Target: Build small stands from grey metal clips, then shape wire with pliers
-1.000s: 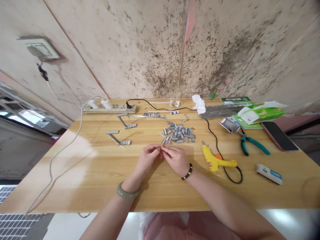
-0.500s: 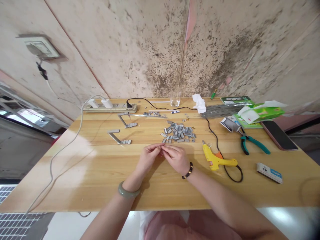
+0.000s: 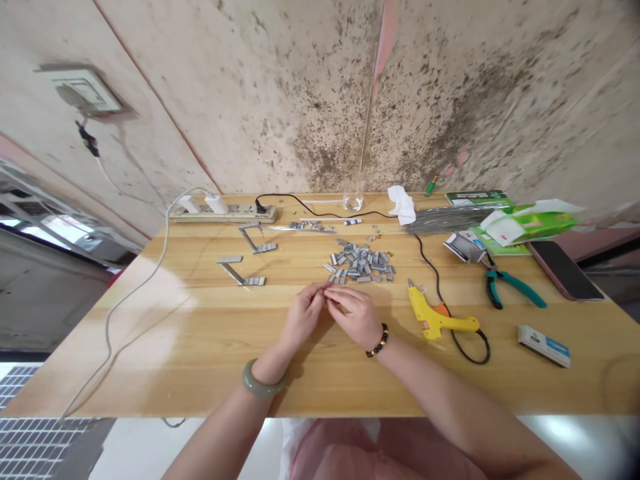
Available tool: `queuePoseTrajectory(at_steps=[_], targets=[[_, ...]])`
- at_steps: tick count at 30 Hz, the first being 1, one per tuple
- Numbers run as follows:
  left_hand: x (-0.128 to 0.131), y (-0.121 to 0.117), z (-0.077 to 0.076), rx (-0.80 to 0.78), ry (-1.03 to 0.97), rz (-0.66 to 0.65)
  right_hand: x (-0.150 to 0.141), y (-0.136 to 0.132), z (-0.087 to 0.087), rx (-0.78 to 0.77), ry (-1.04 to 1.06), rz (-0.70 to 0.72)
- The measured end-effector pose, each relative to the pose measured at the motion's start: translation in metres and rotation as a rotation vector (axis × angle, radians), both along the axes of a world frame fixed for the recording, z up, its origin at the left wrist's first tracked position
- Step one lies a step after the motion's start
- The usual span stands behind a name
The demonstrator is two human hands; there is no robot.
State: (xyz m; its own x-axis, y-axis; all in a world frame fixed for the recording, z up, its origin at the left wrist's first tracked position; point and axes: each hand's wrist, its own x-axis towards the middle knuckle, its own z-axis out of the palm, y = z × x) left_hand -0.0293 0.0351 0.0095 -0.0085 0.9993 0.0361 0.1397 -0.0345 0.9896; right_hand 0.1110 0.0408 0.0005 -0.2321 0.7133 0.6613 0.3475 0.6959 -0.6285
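Observation:
My left hand (image 3: 306,312) and my right hand (image 3: 354,313) meet at the fingertips over the middle of the table. Both are closed in a pinch, and whatever lies between the fingers is hidden or too small to name. Just beyond them lies a loose pile of grey staple strips (image 3: 361,261). To the left, grey staple pieces form two bent zigzag shapes, a nearer one (image 3: 233,271) and a farther one (image 3: 250,238). A yellow glue gun (image 3: 434,319) lies on its side to the right of my right hand.
Right of the glue gun lie teal-handled pliers (image 3: 515,287), a small box (image 3: 544,345), a phone (image 3: 563,269) and a green tissue pack (image 3: 533,223). Along the back stand a power strip (image 3: 235,214), a glass (image 3: 353,200) and a bundle of thin grey rods (image 3: 445,219). A white cable (image 3: 111,300) crosses the left side.
The view has shifted slightly. My hands stay together in nearly the same pose, with the fingers only slightly moved. Nothing on the table has visibly moved.

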Motion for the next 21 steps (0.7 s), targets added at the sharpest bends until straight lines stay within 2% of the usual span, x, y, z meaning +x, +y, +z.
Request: queuePoseTrajectory(at_steps=[4, 7, 10, 14, 21], targets=[[-0.0032, 0.0001, -0.0002, -0.134, -0.212, -0.016, -0.0012, 0.0000, 0.0013, -0.211, 0.160, 0.009], [-0.0047, 0.0011, 0.0023, -0.160, -0.365, -0.036, -0.0021, 0.0009, -0.0011, -0.286, 0.204, -0.002], [-0.0051, 0.0021, 0.0051, -0.162, -0.410, -0.059, -0.0023, 0.0019, -0.0052, -0.344, 0.237, 0.016], [-0.0056, 0.0018, 0.0050, -0.158, -0.368, -0.064, -0.0005, 0.0033, -0.0067, -0.363, 0.247, 0.011], [-0.0088, 0.0018, 0.0026, -0.198, -0.367, -0.046, 0.0020, 0.0044, -0.0006, -0.297, 0.208, 0.010]])
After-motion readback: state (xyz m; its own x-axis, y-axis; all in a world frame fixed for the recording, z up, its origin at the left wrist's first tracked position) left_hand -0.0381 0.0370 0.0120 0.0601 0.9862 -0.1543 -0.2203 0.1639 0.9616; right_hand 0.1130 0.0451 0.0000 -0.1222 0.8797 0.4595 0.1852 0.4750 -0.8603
